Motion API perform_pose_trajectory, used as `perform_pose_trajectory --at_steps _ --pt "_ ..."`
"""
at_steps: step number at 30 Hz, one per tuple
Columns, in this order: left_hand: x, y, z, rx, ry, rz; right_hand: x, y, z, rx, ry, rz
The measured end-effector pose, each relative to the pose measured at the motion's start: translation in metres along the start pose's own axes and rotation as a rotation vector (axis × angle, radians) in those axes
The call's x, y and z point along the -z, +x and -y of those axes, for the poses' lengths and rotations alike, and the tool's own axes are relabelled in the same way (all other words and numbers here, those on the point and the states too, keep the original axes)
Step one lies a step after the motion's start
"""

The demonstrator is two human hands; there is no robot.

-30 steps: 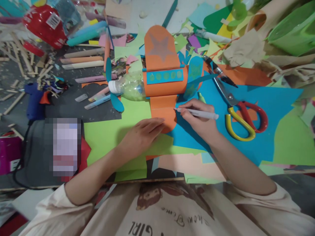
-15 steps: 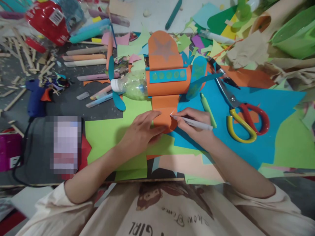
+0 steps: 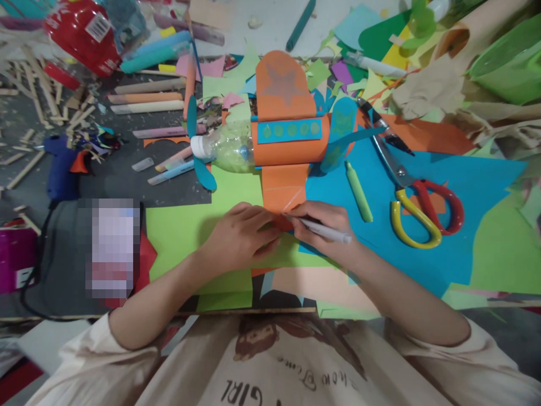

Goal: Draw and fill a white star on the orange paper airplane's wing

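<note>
Bottle plane (image 3: 291, 151) on the table (image 3: 180, 193), 2 smooth orange paper wings (image 3: 279, 84)
Right hand (image 3: 323, 213) pinches a white pen (image 3: 326, 230) against the lower wing (image 3: 276, 189); left hand (image 3: 240, 234) lies on it, fingers kinda loosely extended. Clear plastic nose (image 3: 230, 152), can't tell what's inside. Crumpled brown paper (image 3: 425, 87) near a green tub (image 3: 513, 65).

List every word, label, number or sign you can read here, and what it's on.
"GIRL": on the shirt.
"Show Time": also on the shirt, its first letter unclear.
Red container: barcode label, digits too small; other lettering blurred.
Purple box: mark on its white label too blurred.
Pen and blue marker: print too small.
Pixelated patch: nothing readable.
</note>
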State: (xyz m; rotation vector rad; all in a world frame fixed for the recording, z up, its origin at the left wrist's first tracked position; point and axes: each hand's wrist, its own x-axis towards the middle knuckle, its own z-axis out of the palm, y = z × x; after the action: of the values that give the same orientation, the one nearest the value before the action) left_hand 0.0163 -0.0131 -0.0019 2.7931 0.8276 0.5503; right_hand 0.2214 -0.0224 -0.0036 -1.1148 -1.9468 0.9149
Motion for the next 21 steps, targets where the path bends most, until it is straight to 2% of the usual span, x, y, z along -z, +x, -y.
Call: perform_pose_trajectory --at_steps 4,9,11,13,15,16,17,18,19,21 --pt "0.003 0.001 0.001 -0.002 -0.02 -0.022 -0.002 -0.002 0.002 -0.012 0.041 -0.002" --pt "0.009 0.006 -0.001 -0.001 -0.068 0.011 -0.001 -0.002 0.004 -0.131 0.187 -0.113" --pt "0.019 0.006 0.002 0.066 -0.087 0.042 -0.001 -0.002 0.002 -0.152 0.219 -0.106" --pt "0.035 0.002 0.014 0.232 -0.085 0.015 -0.002 -0.002 -0.001 -0.16 0.252 -0.085" --pt "0.057 -0.008 0.034 0.423 -0.04 -0.098 -0.003 -0.003 -0.003 -0.173 0.278 -0.075" --pt "0.068 -0.014 0.047 0.533 0.023 -0.114 -0.003 -0.003 -0.004 -0.179 0.283 -0.075" --pt "0.078 -0.021 0.06 0.71 0.145 -0.122 -0.004 -0.004 -0.005 -0.184 0.288 -0.075" --pt "0.086 -0.028 0.072 0.837 0.206 -0.069 -0.004 -0.004 -0.005 -0.189 0.293 -0.074" --pt "0.092 -0.034 0.084 0.906 0.258 -0.051 -0.004 -0.004 -0.005 -0.19 0.303 -0.078" --pt "0.097 -0.044 0.101 0.973 0.322 0.01 -0.005 -0.003 -0.005 -0.191 0.346 -0.09"
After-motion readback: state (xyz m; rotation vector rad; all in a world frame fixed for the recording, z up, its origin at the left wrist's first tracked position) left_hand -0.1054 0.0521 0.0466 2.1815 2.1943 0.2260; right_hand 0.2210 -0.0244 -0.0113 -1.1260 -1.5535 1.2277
